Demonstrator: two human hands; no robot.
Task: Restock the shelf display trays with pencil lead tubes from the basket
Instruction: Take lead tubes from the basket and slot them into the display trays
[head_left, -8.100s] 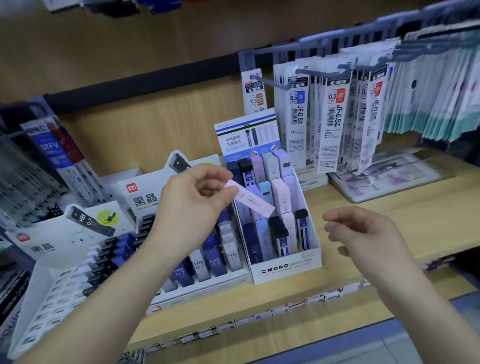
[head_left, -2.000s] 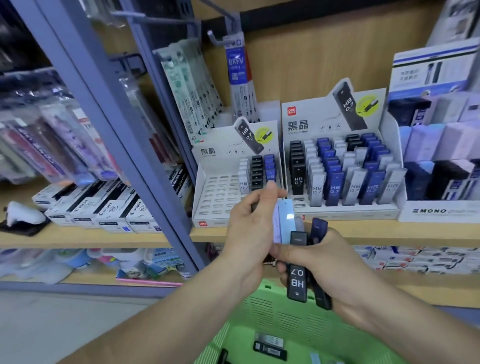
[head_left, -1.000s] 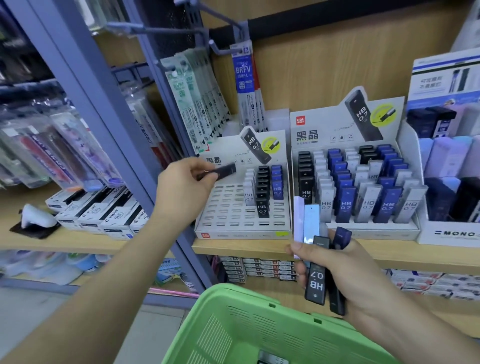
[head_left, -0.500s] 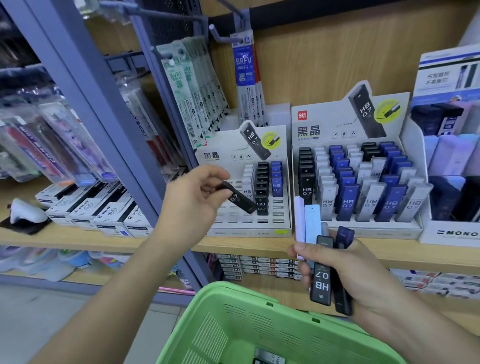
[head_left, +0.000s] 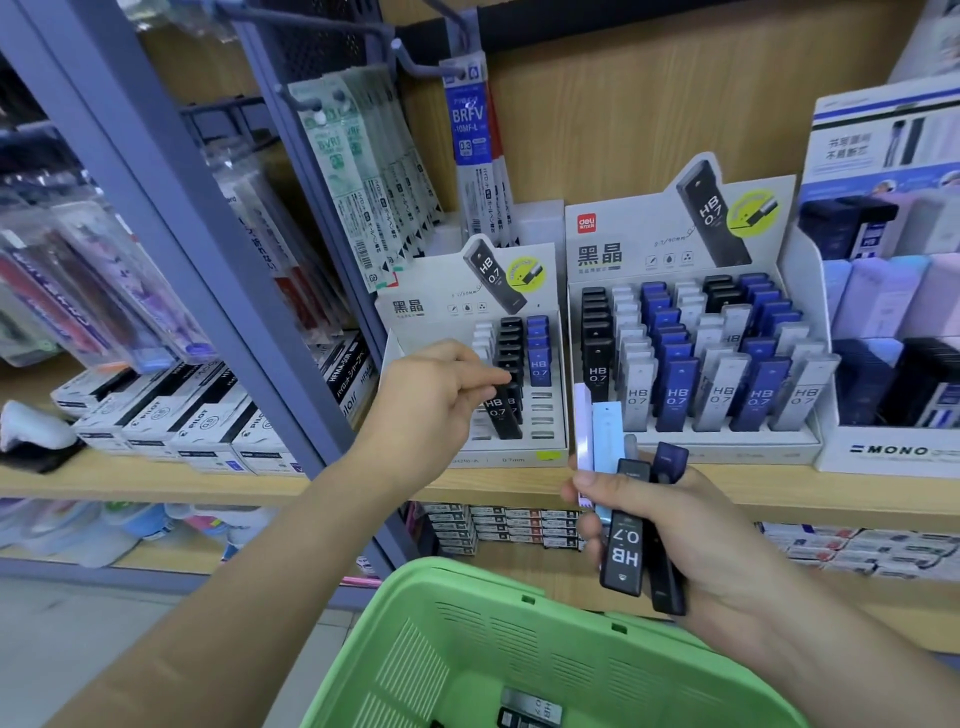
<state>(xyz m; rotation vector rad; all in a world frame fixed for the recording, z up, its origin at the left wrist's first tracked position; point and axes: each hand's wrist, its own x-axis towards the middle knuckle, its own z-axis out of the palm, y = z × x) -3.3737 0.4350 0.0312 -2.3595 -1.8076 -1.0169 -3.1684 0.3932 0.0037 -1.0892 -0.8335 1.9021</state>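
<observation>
Left hand (head_left: 441, 395): thumb and fingertips pinch the top end of one black tube (head_left: 505, 415). Palm faces right, arm reaches in from lower left.

Key geometry: the tube hangs just right of and below the fingertips, long axis near upright, top leaning slightly left. Its lower end sits at the front of the black column in the small tray (head_left: 519, 458), touching or almost touching the black tube behind it. Can't tell if the foot is already in a slot, since the tube itself hides that spot. My read is seating is the step in hand, so the move is a short straight push down along the tube's own axis, then let go.

Open slots show in the next column right, in front of the blue tubes. The tray's left half is behind the hand and can't be judged.

Right hand (head_left: 691, 530): fingers wrapped round a bundle (head_left: 623, 519) of tubes: two dark ones low, with the HB 0.7 print upside down, and a pale blue and a lilac one sticking up. The bundle is roughly upright, held in front of the shelf (head_left: 156, 480) edge, below the gap between the small tray and the big tray (head_left: 727, 449). It is nearer the big tray; the left hand is nearer the small one.

Basket (head_left: 467, 618) sits below both hands, with a few tubes left in the bottom.

Risk: tipping the neighbour tube on the push.
</observation>
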